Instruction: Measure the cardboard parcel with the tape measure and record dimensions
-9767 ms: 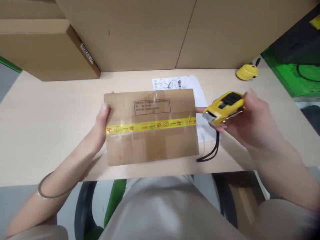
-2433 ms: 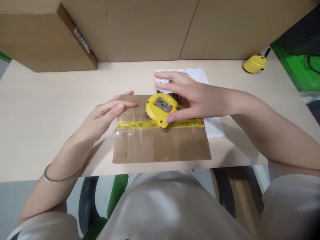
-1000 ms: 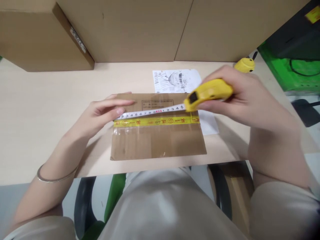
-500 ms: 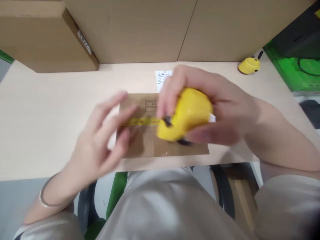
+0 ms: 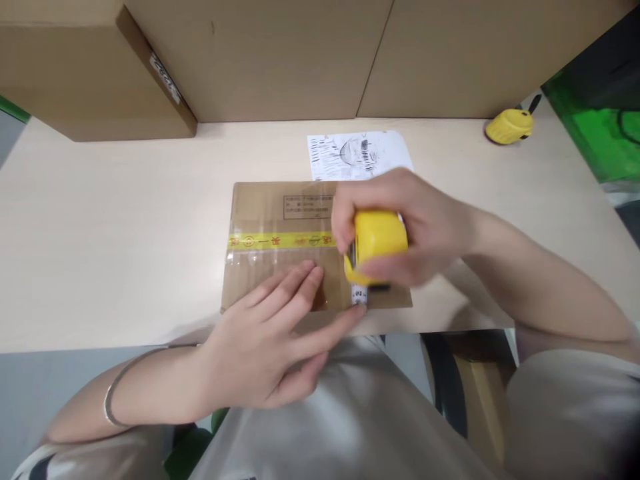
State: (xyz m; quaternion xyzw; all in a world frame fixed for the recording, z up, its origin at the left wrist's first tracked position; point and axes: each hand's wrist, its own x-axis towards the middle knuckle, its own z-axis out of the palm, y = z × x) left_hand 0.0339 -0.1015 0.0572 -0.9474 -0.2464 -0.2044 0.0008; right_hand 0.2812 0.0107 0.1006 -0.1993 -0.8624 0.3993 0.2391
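A flat cardboard parcel [image 5: 270, 207] with a yellow tape band lies on the beige desk [image 5: 100, 227] near its front edge. My right hand [image 5: 425, 227] is closed round a yellow tape measure [image 5: 375, 243] above the parcel's right part. A short white length of tape blade [image 5: 359, 294] comes out toward the parcel's near edge. My left hand [image 5: 270, 340] lies with fingers stretched out at that near edge, the index fingertip touching the blade's end. A bracelet sits on my left wrist.
A printed paper sheet [image 5: 357, 155] lies behind the parcel. A big cardboard box [image 5: 95, 73] stands at the back left, cardboard panels [image 5: 300, 53] along the back. A second yellow tape measure [image 5: 510, 125] rests far right, next to a green crate [image 5: 600, 127].
The tape earlier ran left to right along the yellow band; it went back in. Now the measure is turned and a short length runs toward the near edge, where my left hand has moved.
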